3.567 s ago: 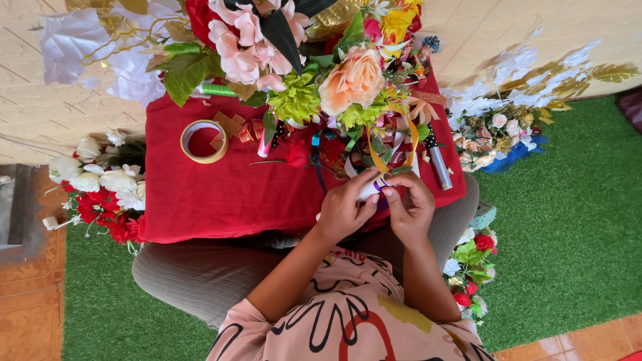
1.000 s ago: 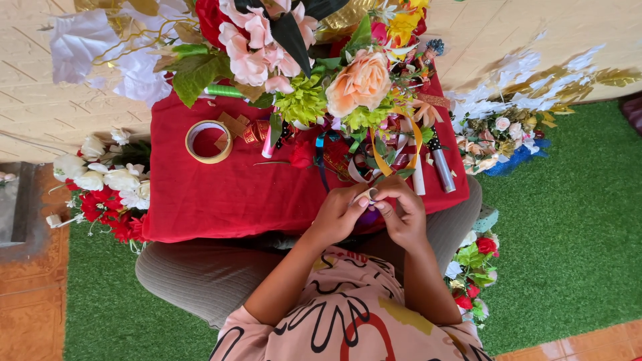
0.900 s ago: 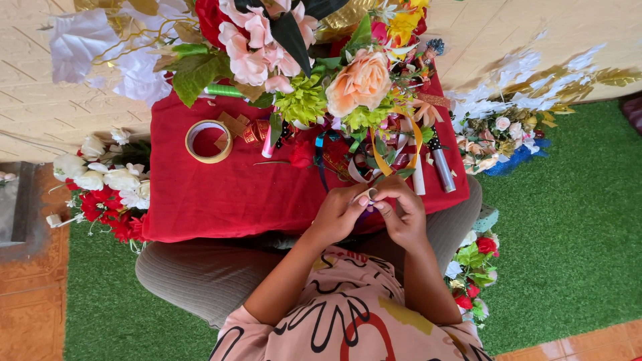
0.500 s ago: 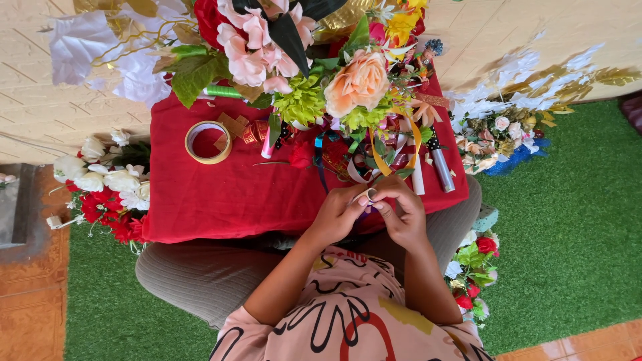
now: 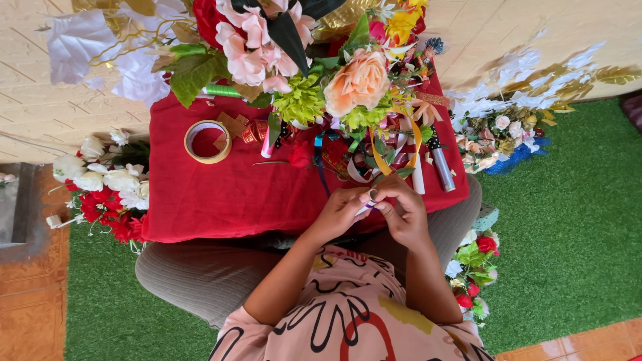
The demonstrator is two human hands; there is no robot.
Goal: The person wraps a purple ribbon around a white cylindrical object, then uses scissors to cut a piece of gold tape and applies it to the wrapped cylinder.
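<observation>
Near the front edge of the red cloth (image 5: 221,194), your left hand (image 5: 340,215) and right hand (image 5: 401,212) meet fingertip to fingertip, both pinching one small pale piece (image 5: 370,198), seemingly a short strip or ribbon end; its exact kind is too small to tell. Fingers of both hands are pressed together around it, not spread. Beyond your hands, at the far side of the cloth, lies a loose tangle of ribbons (image 5: 391,150), and above it the large flower arrangement (image 5: 314,73) with a peach rose (image 5: 358,81) stands full and dense. To the left, a roll of tape (image 5: 207,141) lies flat on the cloth, well apart from your hands; to the right, a grey tube-shaped tool (image 5: 443,166) lies beside the ribbons. Judged from this layout, the bouquet looks largely assembled, while the piece you hold is not yet attached to anything, so trimming work seems unfinished.
</observation>
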